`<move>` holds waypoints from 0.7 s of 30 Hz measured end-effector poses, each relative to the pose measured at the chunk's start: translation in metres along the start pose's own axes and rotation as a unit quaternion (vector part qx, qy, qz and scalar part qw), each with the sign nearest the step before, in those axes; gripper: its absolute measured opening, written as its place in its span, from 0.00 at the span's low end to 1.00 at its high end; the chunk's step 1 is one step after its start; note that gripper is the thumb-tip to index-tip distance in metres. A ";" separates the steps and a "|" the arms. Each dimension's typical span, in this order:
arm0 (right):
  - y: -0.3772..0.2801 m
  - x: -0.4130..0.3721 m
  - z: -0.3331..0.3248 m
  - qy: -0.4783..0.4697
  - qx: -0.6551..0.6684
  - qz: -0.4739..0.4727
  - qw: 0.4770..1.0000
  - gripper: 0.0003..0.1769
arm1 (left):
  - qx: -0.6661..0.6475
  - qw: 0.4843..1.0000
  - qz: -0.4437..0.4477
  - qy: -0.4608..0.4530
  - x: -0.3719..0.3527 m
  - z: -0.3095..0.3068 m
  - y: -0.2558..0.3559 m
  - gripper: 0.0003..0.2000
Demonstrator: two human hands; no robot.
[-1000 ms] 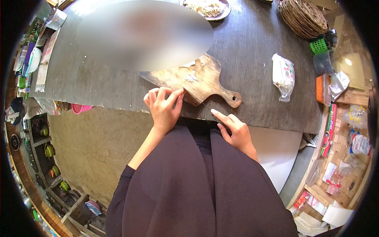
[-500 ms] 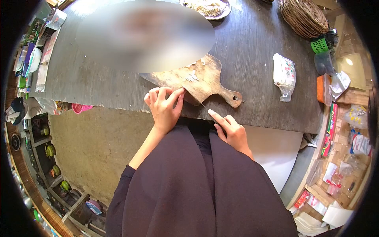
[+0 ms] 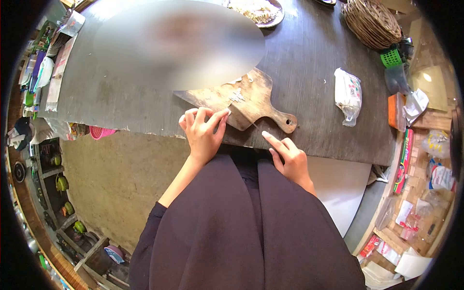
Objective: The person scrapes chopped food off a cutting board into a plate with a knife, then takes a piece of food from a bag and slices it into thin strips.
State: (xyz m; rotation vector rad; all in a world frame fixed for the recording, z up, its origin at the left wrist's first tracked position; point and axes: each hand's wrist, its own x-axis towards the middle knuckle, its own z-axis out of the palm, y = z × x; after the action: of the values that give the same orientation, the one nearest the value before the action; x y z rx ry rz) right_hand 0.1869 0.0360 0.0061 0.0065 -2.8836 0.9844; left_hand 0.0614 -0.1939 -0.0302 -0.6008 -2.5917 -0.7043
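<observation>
A wooden cutting board (image 3: 258, 99) with a holed handle lies near the table's front edge, its far part covered by a blurred patch. Small white chopped pieces (image 3: 237, 95) are scattered on it. At the board's near edge, my left hand (image 3: 203, 133) pinches a small pale piece (image 3: 228, 111) whose kind I cannot make out. My right hand (image 3: 289, 157) is closed around a knife (image 3: 254, 125), index finger stretched forward along it. Only a thin bit of the blade shows, pointing toward the board; the handle is hidden in the hand.
On the dark table (image 3: 309, 96) stand a white plastic packet (image 3: 348, 94), a plate of pale shreds (image 3: 263, 12) and a stack of woven wicker (image 3: 372, 24). An orange-sided container (image 3: 396, 111) sits at the right. A pink basket (image 3: 100, 132) shows below the left edge.
My right hand has drawn slightly right and back with the knife. My left hand has shifted a little to the right, still pinching. The white pieces lie almost as before.
</observation>
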 end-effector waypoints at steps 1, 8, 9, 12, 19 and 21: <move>0.001 0.001 0.000 0.000 0.000 -0.001 1.000 0.33 | 0.001 1.000 -0.001 0.001 0.000 0.000 0.000 0.10; -0.002 0.000 -0.004 -0.027 0.018 -0.001 0.999 0.32 | 0.006 1.000 0.007 0.010 -0.001 0.001 -0.001 0.10; -0.002 -0.001 -0.003 -0.030 0.019 -0.005 0.999 0.32 | 0.008 1.000 0.007 0.007 -0.001 0.001 -0.001 0.09; -0.006 -0.001 -0.003 -0.030 0.026 0.000 0.999 0.32 | 0.000 1.000 0.002 0.008 -0.001 0.001 -0.001 0.09; -0.007 0.000 0.002 -0.029 0.012 -0.002 0.999 0.32 | 0.000 1.000 0.003 0.002 -0.002 0.001 -0.002 0.09; -0.008 0.003 0.007 -0.023 0.004 -0.007 1.000 0.33 | 0.001 1.000 0.002 -0.001 -0.002 0.001 -0.002 0.09</move>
State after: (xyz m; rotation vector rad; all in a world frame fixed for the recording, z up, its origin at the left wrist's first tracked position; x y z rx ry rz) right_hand 0.1831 0.0253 0.0062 0.0519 -2.9170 1.0053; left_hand 0.0616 -0.1951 -0.0324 -0.6051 -2.5934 -0.6991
